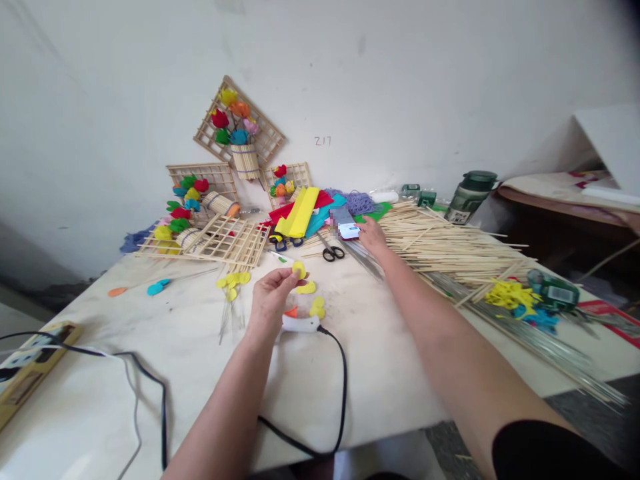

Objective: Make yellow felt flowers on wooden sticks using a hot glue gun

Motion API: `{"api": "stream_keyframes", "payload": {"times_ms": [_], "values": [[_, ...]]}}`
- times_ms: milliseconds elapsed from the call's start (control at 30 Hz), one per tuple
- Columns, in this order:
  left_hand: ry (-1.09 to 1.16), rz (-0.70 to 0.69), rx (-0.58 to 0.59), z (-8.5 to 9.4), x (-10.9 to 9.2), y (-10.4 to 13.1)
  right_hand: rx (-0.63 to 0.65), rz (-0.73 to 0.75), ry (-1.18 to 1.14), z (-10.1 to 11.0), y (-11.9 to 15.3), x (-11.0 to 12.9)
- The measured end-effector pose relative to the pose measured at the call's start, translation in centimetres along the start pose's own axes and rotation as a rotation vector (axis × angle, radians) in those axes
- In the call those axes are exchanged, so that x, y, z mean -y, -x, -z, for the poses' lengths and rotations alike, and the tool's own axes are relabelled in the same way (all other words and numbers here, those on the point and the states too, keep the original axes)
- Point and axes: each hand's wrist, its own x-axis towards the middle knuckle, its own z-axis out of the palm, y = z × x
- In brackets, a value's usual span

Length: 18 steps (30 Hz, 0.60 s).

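Observation:
My left hand (pixel 273 293) pinches a small rounded yellow felt-like petal (pixel 299 269) between thumb and fingers. More yellow petals (pixel 317 307) lie on the table just beyond and right of it. Below them rests a white glue gun (pixel 300 325) with a black cord, partly behind my left wrist. My right hand (pixel 371 236) stretches forward, its fingers reaching the near right edge of a lit phone (pixel 343 221) that lies among the craft materials. Those fingers look extended rather than wrapped round the phone. Left of my left hand are wire stems with yellow petals (pixel 233 280).
Black-handled scissors (pixel 333 253) lie near folded yellow sheets (pixel 299 212). Thin wooden sticks (pixel 445 240) spread across the right. Stick lattices with coloured flowers (pixel 240 133) stand against the wall. A dark bottle (pixel 470 197) stands back right; a power strip (pixel 37 367) lies left with cords.

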Motion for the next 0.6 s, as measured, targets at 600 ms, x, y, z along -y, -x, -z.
{"api": "stream_keyframes", "payload": {"times_ms": [600], "values": [[0.017, 0.044, -0.021, 0.11, -0.27, 0.23, 0.11, -0.007, 0.088, -0.23, 0.56, 0.25]]}}
